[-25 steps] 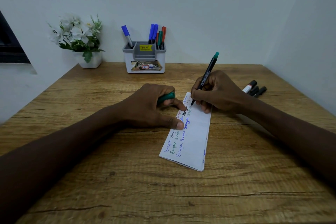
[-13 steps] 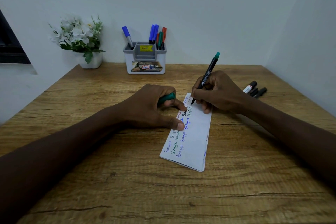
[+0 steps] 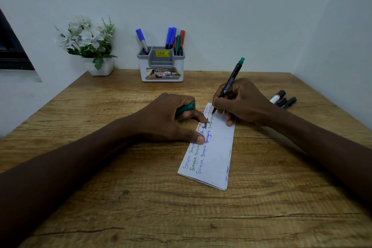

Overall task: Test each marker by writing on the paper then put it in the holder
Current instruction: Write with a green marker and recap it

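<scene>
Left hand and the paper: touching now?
Touching. The head view shows the left hand with thumb and index fingertip lying on the paper at its left edge, covering some writing.

Greens, blues and reds over a brown wood-grain tabletop (image 3: 100, 197).
Shows a folded white paper sheet (image 3: 218, 153) lined with blue, green, black and faint red handwriting; pairs a black-barrelled marker with a green tail (image 3: 231, 79) and a green marker cap (image 3: 186, 107); sets blue-, green- and red-capped markers (image 3: 171, 37) in a grey-and-white plastic holder (image 3: 161, 66) bearing a yellow price sticker (image 3: 162, 53).
</scene>
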`<state>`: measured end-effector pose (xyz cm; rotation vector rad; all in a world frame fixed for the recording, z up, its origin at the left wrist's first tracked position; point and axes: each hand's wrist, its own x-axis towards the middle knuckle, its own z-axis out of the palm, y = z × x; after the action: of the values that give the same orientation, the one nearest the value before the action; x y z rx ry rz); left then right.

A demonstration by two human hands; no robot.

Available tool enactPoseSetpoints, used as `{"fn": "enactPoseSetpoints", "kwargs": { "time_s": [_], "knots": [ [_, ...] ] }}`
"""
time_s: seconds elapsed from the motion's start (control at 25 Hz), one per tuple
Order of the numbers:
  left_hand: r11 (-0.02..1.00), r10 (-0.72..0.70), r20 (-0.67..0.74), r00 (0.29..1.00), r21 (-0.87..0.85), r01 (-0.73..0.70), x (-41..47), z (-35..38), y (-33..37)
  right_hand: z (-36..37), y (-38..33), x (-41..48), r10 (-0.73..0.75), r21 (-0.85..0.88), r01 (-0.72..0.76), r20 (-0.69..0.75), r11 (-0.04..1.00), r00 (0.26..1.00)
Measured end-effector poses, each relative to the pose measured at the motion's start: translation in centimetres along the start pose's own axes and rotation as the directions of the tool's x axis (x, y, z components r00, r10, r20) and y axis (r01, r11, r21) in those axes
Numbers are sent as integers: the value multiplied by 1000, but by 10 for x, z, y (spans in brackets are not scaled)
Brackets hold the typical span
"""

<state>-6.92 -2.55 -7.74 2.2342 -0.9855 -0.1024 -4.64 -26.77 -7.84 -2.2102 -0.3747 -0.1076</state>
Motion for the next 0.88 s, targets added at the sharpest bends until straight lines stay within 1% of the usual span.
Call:
{"fn": "enactPoseSetpoints", "kwargs": {
  "time_s": [0.12, 0.44, 0.76, 0.88],
  "knots": [
    [1000, 7, -6, 1000, 13, -7, 1, 0, 0, 0, 0, 0, 18, 12, -18, -12, 1000, 1000],
    [1000, 21, -15, 1000, 5, -21, 2, 1, -4, 0, -1, -1, 11, 6, -11, -14, 1000, 1000],
    [999, 27, -6, 1000, 43, -27, 2, 1, -6, 0, 3, 1, 18, 20, -17, -12, 1000, 1000],
    [998, 34, -32, 999, 46, -33, 4, 3, -12, -1, 0, 2, 7, 87, -4, -39, 996, 999]
  ]
}}
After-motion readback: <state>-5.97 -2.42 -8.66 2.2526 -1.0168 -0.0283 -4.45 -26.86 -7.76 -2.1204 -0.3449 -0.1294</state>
